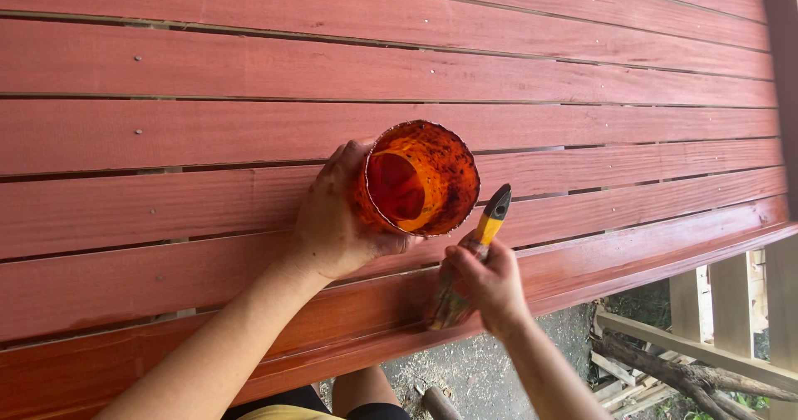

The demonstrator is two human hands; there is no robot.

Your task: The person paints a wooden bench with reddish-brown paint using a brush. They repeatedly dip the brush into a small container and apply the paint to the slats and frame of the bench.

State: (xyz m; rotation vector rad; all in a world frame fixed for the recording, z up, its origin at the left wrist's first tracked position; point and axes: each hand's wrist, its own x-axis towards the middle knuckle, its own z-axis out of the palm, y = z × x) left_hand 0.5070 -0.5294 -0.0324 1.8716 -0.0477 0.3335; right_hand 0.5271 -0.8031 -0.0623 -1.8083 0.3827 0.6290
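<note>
Left hand [332, 221] wrapped around a translucent, stain-smeared orange plastic cup [418, 179], tipped mouth-up toward the camera, close above the red-brown stained wooden slats [208, 129] for easy dipping. Right hand [486, 285] closed on a yellow-handled paintbrush [472, 258], bristles down against the glossy wet front edge board [665, 250].

Soft even daylight, faint sheen on wet boards [665, 245] lower right, shallow shadows, slight motion blur at brush [465, 270]

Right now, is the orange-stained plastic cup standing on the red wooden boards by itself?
No, the left hand grips the orange-stained plastic cup and holds it tilted above the red wooden boards.
</note>
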